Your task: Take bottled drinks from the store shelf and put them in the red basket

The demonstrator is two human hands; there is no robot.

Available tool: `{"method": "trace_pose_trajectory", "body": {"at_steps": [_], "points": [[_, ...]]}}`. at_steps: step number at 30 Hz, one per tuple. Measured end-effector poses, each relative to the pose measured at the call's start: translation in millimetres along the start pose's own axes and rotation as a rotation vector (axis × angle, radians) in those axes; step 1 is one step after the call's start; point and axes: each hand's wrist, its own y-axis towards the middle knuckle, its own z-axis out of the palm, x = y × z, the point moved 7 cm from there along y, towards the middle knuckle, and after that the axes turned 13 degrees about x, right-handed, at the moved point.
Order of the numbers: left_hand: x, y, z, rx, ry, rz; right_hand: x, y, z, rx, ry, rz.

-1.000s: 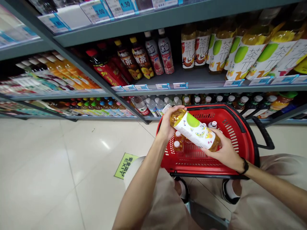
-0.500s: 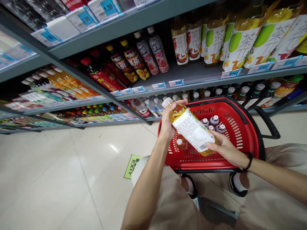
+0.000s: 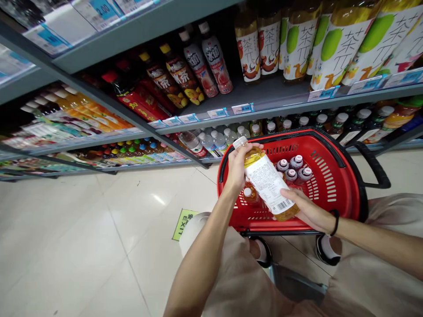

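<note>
I hold a large tea bottle point(image 3: 266, 181) with amber liquid, a white cap and a white label, tilted over a red shopping basket point(image 3: 333, 185). Its printed back panel and barcode face up. My left hand point(image 3: 238, 166) is wrapped round the bottle's neck end. My right hand point(image 3: 306, 210) grips the bottom end from below. Inside the basket stand several small bottles with white caps point(image 3: 292, 168), and another small amber bottle point(image 3: 248, 193) lies under the big one.
Grey store shelves point(image 3: 271, 103) carry rows of drink bottles, with matching green-label tea bottles point(image 3: 333, 44) at the upper right. The basket has a black handle point(image 3: 373, 165). A green EXIT sticker point(image 3: 183, 223) lies on the pale tiled floor. My knees and shoes show below.
The bottle has been rotated in both hands: the green picture side turned away and the barcode side came up. The view shifted slightly, with the basket now a little higher.
</note>
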Motion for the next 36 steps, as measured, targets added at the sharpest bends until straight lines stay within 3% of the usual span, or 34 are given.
{"method": "trace_pose_trajectory", "body": {"at_steps": [20, 36], "points": [[6, 0, -1.6, 0.005, 0.042, -0.013, -5, -1, -5, -0.041, -0.028, 0.111], [10, 0, -3.3, -0.028, 0.021, -0.014, -1, -4, -3, -0.062, 0.014, 0.110]]}}
